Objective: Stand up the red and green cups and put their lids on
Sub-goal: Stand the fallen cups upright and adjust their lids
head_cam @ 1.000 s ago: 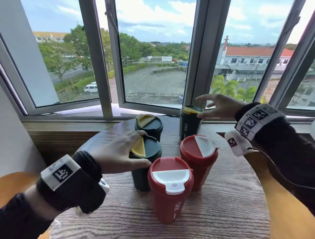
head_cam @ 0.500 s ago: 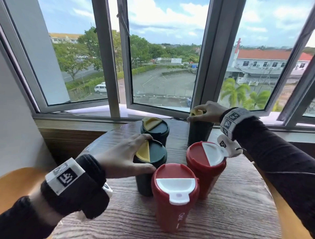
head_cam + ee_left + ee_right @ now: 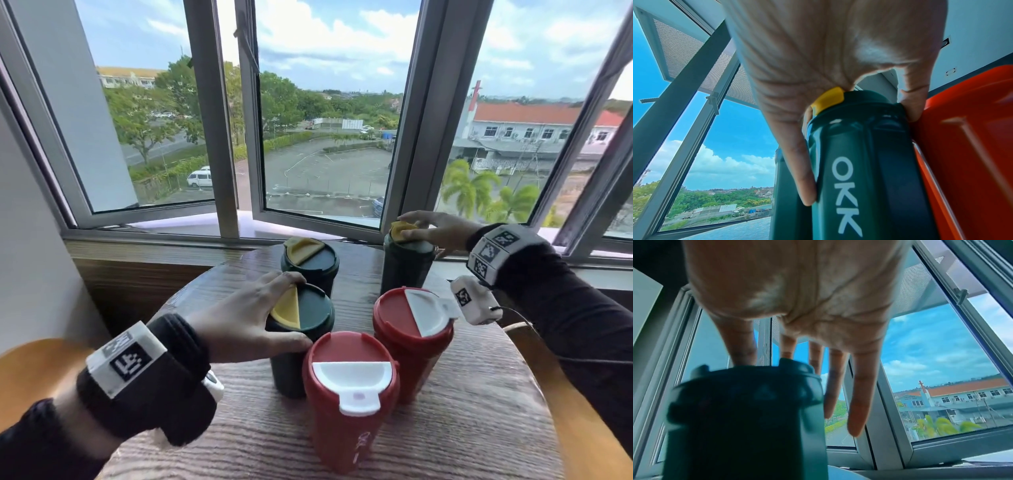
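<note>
Five cups stand upright on the round wooden table (image 3: 445, 428), all with lids on. My left hand (image 3: 267, 308) grips the lid of the near green cup (image 3: 287, 377), thumb in front and fingers behind; the left wrist view shows the same cup (image 3: 869, 162). My right hand (image 3: 435, 229) lies on top of the far right green cup (image 3: 406, 270), straight fingers touching its yellow flap. In the right wrist view these fingers (image 3: 859, 394) hang spread over that cup (image 3: 746, 418). A third green cup (image 3: 310, 263) and two red cups (image 3: 349, 394) (image 3: 411, 329) stand untouched.
The cups stand close together, the front red cup touching the green one I hold. A window sill (image 3: 154, 246) and open window frames run right behind the table. Wooden chair backs (image 3: 34, 370) (image 3: 565, 411) curve along both sides.
My right hand came down from above onto the far green cup's lid and now lies flatter on it. My left hand kept its grip on the near green cup.
</note>
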